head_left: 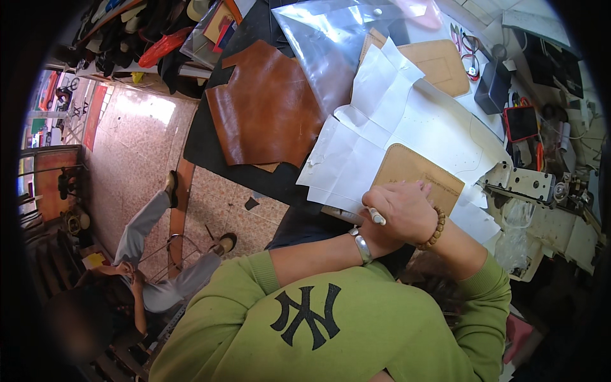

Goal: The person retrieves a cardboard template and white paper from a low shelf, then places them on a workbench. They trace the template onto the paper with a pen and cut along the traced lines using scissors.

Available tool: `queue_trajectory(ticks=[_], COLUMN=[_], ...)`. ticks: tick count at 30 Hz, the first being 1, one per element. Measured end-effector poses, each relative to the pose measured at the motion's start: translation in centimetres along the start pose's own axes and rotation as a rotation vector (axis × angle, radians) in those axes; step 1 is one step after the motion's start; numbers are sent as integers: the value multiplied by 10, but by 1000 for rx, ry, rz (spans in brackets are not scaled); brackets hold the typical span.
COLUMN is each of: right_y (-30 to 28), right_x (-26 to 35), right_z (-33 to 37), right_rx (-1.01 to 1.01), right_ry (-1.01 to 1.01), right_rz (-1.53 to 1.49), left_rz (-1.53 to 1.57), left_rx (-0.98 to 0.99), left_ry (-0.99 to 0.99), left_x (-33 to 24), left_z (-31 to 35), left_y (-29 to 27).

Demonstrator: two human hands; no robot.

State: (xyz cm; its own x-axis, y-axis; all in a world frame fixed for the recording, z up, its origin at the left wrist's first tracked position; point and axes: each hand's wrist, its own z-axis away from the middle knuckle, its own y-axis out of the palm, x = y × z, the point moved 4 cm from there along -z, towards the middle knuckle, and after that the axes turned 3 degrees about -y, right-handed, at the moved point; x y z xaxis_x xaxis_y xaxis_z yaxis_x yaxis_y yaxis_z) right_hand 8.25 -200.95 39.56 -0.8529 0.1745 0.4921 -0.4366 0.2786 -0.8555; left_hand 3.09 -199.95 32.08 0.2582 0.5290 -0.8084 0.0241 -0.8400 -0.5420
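One pen (377, 218) sits in the curled right hand (406, 209), the left hand (380, 239) beneath is too hidden to judge, and the panel (410, 165) just beyond them is probably light, firm leather, best held by its edges.

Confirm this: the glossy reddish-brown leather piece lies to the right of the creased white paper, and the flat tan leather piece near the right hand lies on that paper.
Not right: the reddish-brown leather piece lies left of the white paper, as the head view shows.
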Motion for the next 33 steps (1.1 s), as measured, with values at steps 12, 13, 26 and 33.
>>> queue_trajectory(ticks=[12, 13, 26, 33], right_y=[-9, -9, -17, -27], right_x=[-9, -9, -20, -40], right_z=[-7, -8, -17, -20], right_rx=[85, 72, 18, -88], right_ry=[125, 119, 135, 178], right_rz=[-106, -111, -80, -37], left_rz=[88, 89, -3, -203], left_rx=[102, 105, 76, 212], left_ry=[-79, -85, -80, 80], left_x=[-3, -3, -10, -17], left_z=[-5, -5, -12, -5], left_y=[-8, -8, -17, -21])
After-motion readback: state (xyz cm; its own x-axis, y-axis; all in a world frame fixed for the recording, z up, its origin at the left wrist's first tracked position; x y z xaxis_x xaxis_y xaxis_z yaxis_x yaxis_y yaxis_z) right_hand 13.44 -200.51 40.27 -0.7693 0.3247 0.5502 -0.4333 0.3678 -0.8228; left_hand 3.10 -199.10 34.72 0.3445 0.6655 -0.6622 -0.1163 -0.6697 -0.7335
